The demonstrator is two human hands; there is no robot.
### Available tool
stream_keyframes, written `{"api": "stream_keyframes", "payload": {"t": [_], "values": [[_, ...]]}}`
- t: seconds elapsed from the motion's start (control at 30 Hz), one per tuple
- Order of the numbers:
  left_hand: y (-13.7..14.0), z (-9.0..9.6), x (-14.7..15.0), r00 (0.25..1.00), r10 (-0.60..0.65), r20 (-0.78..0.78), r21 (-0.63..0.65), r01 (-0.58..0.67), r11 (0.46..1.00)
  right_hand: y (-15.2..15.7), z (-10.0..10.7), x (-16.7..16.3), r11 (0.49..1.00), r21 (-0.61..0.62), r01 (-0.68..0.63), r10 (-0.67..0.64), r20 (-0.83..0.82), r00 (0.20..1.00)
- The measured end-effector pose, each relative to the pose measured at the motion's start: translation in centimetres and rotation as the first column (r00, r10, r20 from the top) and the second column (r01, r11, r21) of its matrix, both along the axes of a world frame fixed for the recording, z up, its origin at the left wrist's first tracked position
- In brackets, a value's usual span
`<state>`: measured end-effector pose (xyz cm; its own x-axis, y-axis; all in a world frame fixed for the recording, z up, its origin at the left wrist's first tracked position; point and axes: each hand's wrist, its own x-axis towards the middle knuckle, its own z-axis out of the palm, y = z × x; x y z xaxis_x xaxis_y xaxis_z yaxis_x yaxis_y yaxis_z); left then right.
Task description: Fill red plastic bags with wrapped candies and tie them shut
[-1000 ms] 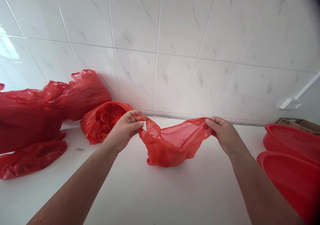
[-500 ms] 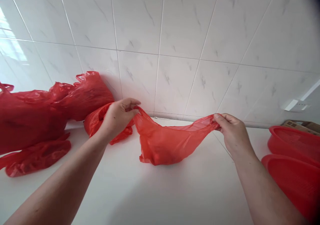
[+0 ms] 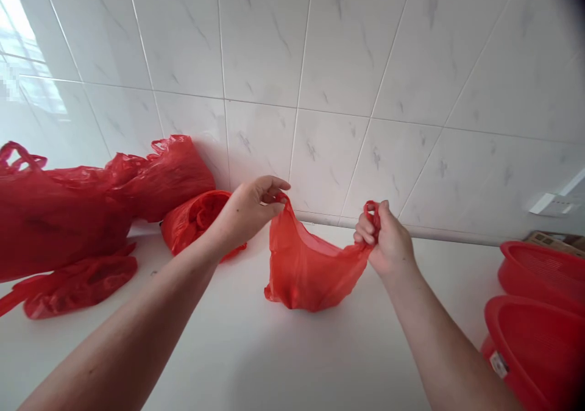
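A thin red plastic bag (image 3: 315, 271) hangs between my two hands over the white tabletop (image 3: 283, 356), its bottom rounded and sagging. My left hand (image 3: 260, 202) pinches the bag's upper left corner between thumb and fingers. At the upper right, my right hand (image 3: 386, 234) is closed round the other side, with a loop of the bag standing up over the fingers. What the bag contains, if anything, cannot be made out through the plastic. Behind my left wrist lies a roll of red plastic bags (image 3: 196, 219), partly covered by the arm.
Large filled red bags (image 3: 68, 216) stand against the tiled wall (image 3: 265, 45) at the left, with a flatter red bag (image 3: 82, 286) in front. At the right edge are red plastic baskets (image 3: 539, 338), a cardboard box (image 3: 557, 240) and a wall socket (image 3: 551, 203).
My right hand has moved left and turned, and its fingers now curl round the bag's handle. The bag's mouth is narrower. The view has shifted slightly.
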<state>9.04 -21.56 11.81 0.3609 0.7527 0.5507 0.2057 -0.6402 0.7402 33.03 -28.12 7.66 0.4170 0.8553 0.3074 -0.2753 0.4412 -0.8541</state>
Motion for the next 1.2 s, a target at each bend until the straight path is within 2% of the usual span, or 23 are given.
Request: {"api": "stream_keyframes", "payload": {"t": [0.07, 0.17, 0.23, 0.3, 0.37, 0.43, 0.47, 0.57, 0.67, 0.8, 0.93, 1.0, 1.1, 1.2], "values": [[-0.7, -0.1, 0.9, 0.999, -0.038, -0.013, 0.027, 0.038, 0.999, 0.0, -0.2, -1.6, 0.998, 0.001, -0.064, 0.064, -0.014, 0.998], [-1.8, -0.4, 2.4, 0.984, -0.176, 0.01, -0.013, 0.176, 0.984, -0.5, -0.9, -3.8, 0.99, -0.027, -0.136, 0.139, 0.155, 0.978], [-2.5, -1.0, 3.3, 0.948, -0.316, 0.027, -0.09, 0.317, 0.944, -0.8, -1.6, -5.0, 0.969, -0.125, -0.214, 0.244, 0.342, 0.907], [-3.0, -2.1, 3.8, 0.924, -0.377, 0.059, -0.13, 0.381, 0.915, -0.8, -2.4, -5.9, 0.952, -0.228, -0.202, 0.291, 0.488, 0.823], [-3.2, -3.5, 4.1, 0.954, -0.286, 0.095, -0.058, 0.292, 0.955, -0.6, -3.1, -6.2, 0.956, -0.273, -0.11, 0.248, 0.545, 0.801], [-3.2, -5.2, 4.0, 0.982, -0.165, 0.088, 0.06, 0.16, 0.985, -0.3, -3.7, -6.1, 0.958, -0.28, -0.054, 0.197, 0.512, 0.836], [-3.1, -6.0, 4.0, 0.988, -0.145, 0.056, 0.099, 0.139, 0.985, -0.2, -3.9, -6.0, 0.959, -0.275, -0.062, 0.193, 0.48, 0.856], [-2.8, -8.3, 4.3, 0.975, -0.216, -0.051, 0.097, 0.22, 0.971, 0.1, -4.4, -5.3, 0.96, -0.248, -0.132, 0.228, 0.409, 0.884], [-2.7, -9.8, 5.0, 0.974, -0.223, -0.027, 0.07, 0.225, 0.972, 0.1, -4.6, -4.5, 0.956, -0.254, -0.149, 0.254, 0.452, 0.855], [-2.6, -10.5, 5.6, 0.985, -0.163, 0.055, -0.064, 0.167, 0.984, -0.1, -4.1, -2.6, 0.95, -0.264, -0.168, 0.289, 0.533, 0.795], [-2.1, -10.6, 5.5, 0.975, -0.191, 0.118, -0.246, 0.215, 0.945, -0.8, -3.2, -1.0, 0.893, -0.363, -0.267, 0.441, 0.584, 0.681], [-1.8, -10.7, 5.4, 0.983, -0.148, 0.107, -0.252, 0.171, 0.953, -1.1, -3.1, -0.5, 0.868, -0.372, -0.329, 0.495, 0.613, 0.615], [-1.7, -10.9, 5.3, 0.988, -0.094, 0.12, -0.176, 0.114, 0.978, -1.5, -3.3, -0.5, 0.851, -0.307, -0.426, 0.514, 0.653, 0.556], [-2.0, -10.8, 5.3, 0.978, -0.156, 0.138, -0.213, 0.183, 0.96, -1.6, -3.5, -0.9, 0.858, -0.336, -0.389, 0.509, 0.662, 0.551]]}}
